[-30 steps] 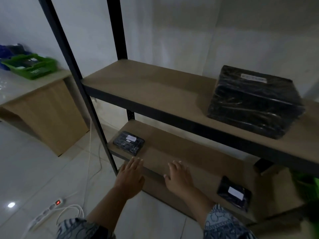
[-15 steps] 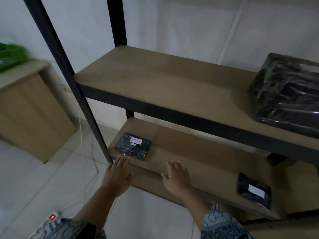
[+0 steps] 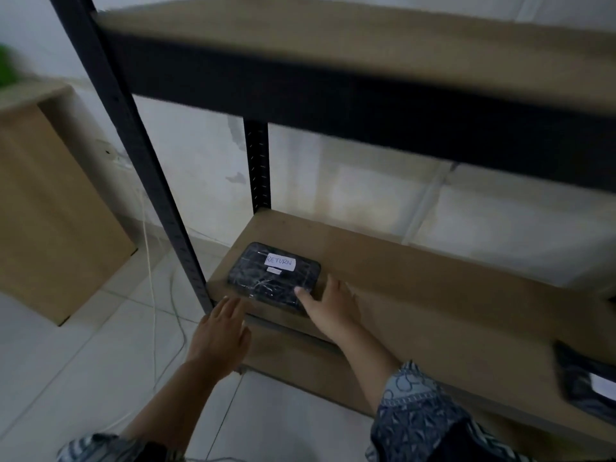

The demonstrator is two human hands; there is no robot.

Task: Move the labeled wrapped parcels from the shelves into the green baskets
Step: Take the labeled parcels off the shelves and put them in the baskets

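Note:
A small flat black wrapped parcel (image 3: 266,278) with a white label reading RETURN lies at the left front corner of the lower shelf (image 3: 416,281). My right hand (image 3: 328,303) rests at the parcel's right front corner, fingers spread and touching its edge. Just in front of the shelf edge, below the parcel, my left hand (image 3: 220,335) hovers open and holds nothing. A second black wrapped parcel (image 3: 580,381) with a white label lies at the right end of the same shelf, partly cut off by the frame.
The black front post (image 3: 146,168) of the shelf stands just left of the parcel. The upper shelf board (image 3: 333,45) hangs overhead. A wooden desk (image 3: 50,211) stands at the left. Thin cables (image 3: 151,295) run down onto the tiled floor.
The view has dropped and closed in on the lower shelf. My right hand moved left onto the RETURN parcel's corner. My left hand came up to the shelf's front edge.

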